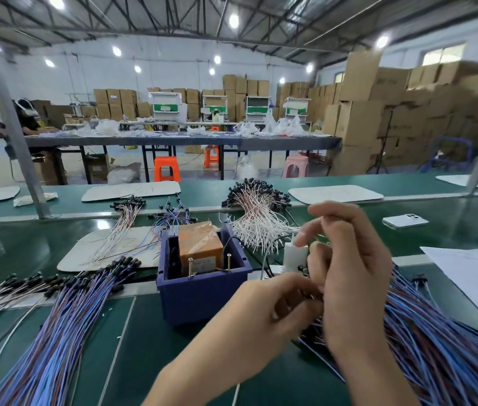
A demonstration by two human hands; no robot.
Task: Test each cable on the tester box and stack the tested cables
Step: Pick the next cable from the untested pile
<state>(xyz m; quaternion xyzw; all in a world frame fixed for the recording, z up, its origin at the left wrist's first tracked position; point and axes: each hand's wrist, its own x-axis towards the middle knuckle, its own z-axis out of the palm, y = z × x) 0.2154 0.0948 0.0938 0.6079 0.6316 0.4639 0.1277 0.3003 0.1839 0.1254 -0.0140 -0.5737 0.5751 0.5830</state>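
Observation:
The tester box (202, 298) is a dark blue open box holding an orange block, with two metal pins (191, 266) at its front. My left hand (264, 317) and my right hand (351, 276) meet just right of the box, above the right pile of blue cables (442, 353). Between their fingertips sits the dark connector of a cable (316, 295), which both hands pinch; the spot is blurred. My right hand's upper fingers are raised and loosely bent. A second pile of blue cables (56, 332) with black connectors fans out left of the box.
Behind the box lie a heap of white cables (258, 227), smaller wire bundles (123, 227) on a grey mat, and a white plug (293, 254). A phone (404, 221) and white paper (477, 276) lie on the right. A metal post (12, 124) rises at the left.

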